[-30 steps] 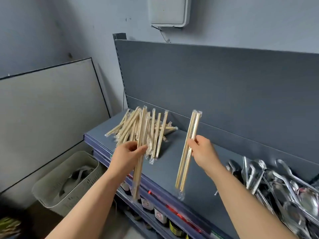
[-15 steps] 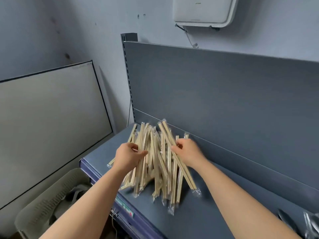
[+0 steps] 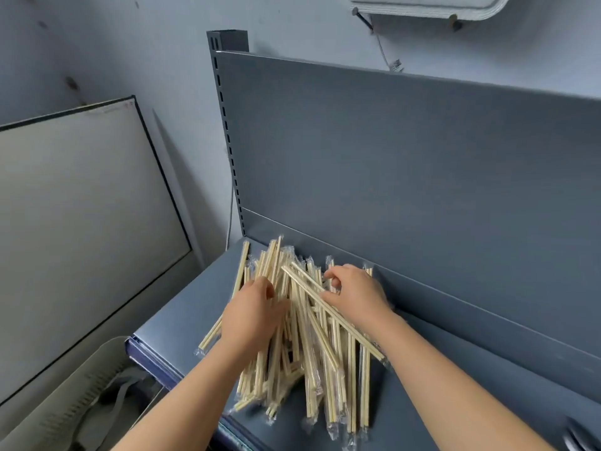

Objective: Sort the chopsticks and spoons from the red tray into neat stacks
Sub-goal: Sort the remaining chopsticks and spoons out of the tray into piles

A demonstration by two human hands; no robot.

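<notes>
A loose pile of plastic-wrapped wooden chopsticks point(image 3: 312, 359) lies fanned out on the grey shelf point(image 3: 182, 320), close to its left end. My left hand point(image 3: 252, 315) rests on the left side of the pile, fingers curled over several pairs. My right hand point(image 3: 354, 294) is on the pile's far right and pinches one wrapped pair point(image 3: 302, 281) that lies slantwise across the others. A sliver of metal spoons point(image 3: 582, 439) shows at the bottom right corner. The red tray is out of view.
The shelf's upright grey back panel point(image 3: 390, 157) stands right behind the pile. A pale plastic basket point(image 3: 81, 402) sits on the floor below the shelf's left end. A white board point(image 3: 81, 222) leans against the wall on the left.
Both hands brought their chopsticks onto the pile and now lie lower on it. The view has swung left, so the spoons have nearly left the frame.
</notes>
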